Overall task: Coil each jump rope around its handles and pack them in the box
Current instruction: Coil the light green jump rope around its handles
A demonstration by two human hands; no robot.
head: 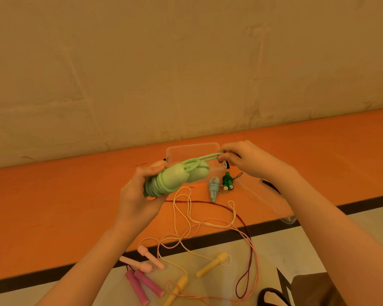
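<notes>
My left hand (137,195) grips the light green jump rope (175,178), whose two handles lie side by side with cord wound round their lower part. My right hand (241,160) pinches a loop of that green cord (210,156) and holds it taut to the right. Behind the hands sits a clear plastic box (192,151) on the orange floor. A coiled pale blue rope (214,188) and a coiled dark green rope (227,181) lie just in front of the box.
Loose ropes sprawl on the floor below my hands: yellow handles (212,265), light pink handles (150,259), darker pink handles (142,286), with tangled cords (186,219). A clear lid (268,202) lies right of the box. A dark bag (305,290) sits bottom right.
</notes>
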